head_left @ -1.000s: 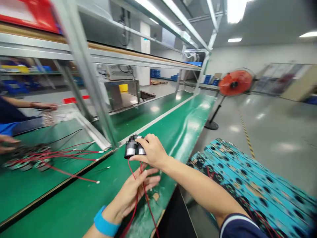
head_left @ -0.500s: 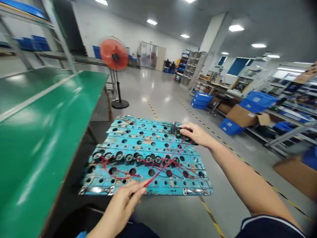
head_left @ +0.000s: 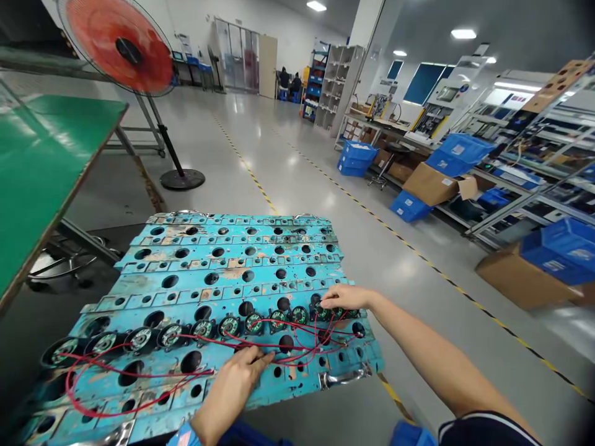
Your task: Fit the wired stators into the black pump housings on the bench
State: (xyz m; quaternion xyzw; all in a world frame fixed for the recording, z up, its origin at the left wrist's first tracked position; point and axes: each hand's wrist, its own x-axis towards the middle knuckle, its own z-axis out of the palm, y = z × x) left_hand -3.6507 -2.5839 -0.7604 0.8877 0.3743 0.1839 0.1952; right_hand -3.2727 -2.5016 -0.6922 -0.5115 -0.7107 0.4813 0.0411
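Observation:
A worn turquoise board (head_left: pixel 153 285) with rows of round holes spreads in front of me. Along it runs a row of round black parts (head_left: pixel 231 324) with green faces, each trailing thin red wires (head_left: pixel 153 375). My left hand (head_left: pixel 235 384) rests low over the board's near side, fingers together, with slack red wires meeting its fingertips. At the right end of the row, my right hand (head_left: pixel 344 296) has its fingers closed on one black part, seated among its neighbours; the fingers partly cover it.
A green-topped table (head_left: pixel 51 148) stands at the left, a red-bladed floor fan (head_left: pixel 134 52) beyond it. Chrome handles (head_left: pixel 344 376) stick out along the board's edge. At the right are blue bins (head_left: pixel 458 155), cardboard boxes (head_left: pixel 430 184) and shelving. Two people sit far back.
My view has moved closer to the board and turned. My right hand has brought the black parts from the board's far right to the row's end. The red wires have gone from taut to slack.

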